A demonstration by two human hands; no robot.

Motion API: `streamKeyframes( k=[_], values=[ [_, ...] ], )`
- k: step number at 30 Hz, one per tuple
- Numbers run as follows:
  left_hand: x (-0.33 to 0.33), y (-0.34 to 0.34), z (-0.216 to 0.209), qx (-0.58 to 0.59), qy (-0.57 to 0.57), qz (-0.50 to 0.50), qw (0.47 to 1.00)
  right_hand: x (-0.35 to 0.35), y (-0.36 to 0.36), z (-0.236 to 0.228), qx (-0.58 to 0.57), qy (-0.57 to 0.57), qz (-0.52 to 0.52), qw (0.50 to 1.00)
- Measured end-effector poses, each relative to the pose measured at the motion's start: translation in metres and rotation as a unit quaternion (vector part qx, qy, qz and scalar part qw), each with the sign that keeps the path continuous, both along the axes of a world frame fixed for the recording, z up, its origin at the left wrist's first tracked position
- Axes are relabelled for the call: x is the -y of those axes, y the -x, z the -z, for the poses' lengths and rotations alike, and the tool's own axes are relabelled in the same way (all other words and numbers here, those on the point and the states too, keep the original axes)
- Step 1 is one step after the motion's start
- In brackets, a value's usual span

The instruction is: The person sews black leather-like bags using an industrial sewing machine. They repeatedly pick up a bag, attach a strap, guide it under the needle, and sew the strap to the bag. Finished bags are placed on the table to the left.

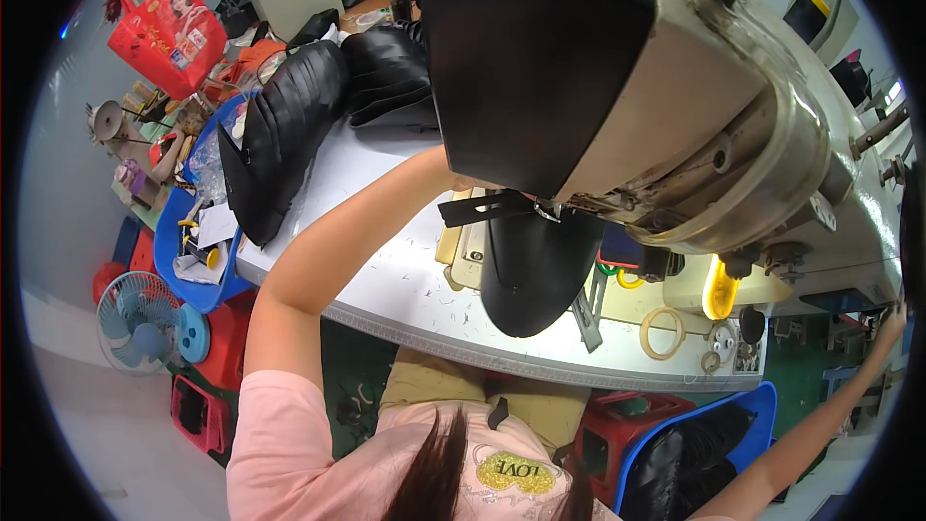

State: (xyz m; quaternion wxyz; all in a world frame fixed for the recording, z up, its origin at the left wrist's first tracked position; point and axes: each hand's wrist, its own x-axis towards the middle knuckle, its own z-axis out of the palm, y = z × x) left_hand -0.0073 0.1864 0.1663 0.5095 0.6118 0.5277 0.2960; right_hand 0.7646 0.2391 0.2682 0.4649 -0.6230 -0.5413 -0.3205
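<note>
Head view: one black rounded piece (535,285) lay beneath the sewing machine (617,106), above the white table (410,314), seemingly best kept flat and guided evenly, with left hand (464,182) mostly hidden, right hand (895,319) at the machine's far right, both grips impossible to tell, and stacked black pieces (301,121) leftward.

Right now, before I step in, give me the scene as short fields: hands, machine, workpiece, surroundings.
Left hand: mostly hidden behind the sewing machine; grip cannot be told
Right hand: at the picture's far right, near the machine's end; grip unclear
Workpiece: black rounded piece, partly beneath the machine head
Table: layered black pieces at left
Lower right: blue basket holding dark pieces
</note>
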Motion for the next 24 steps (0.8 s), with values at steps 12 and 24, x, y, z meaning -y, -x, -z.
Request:
streamKeyframes(
  k=[12,24],
  values=[
    [0.004,0.002,0.002,0.015,0.002,-0.016,1.000,-0.010,0.025,0.160,-0.324,-0.029,-0.254,0.911],
    [0.000,-0.001,0.005,0.035,0.006,-0.010,0.999,-0.001,0.042,0.114,-0.294,0.044,-0.186,0.937]
  ],
)
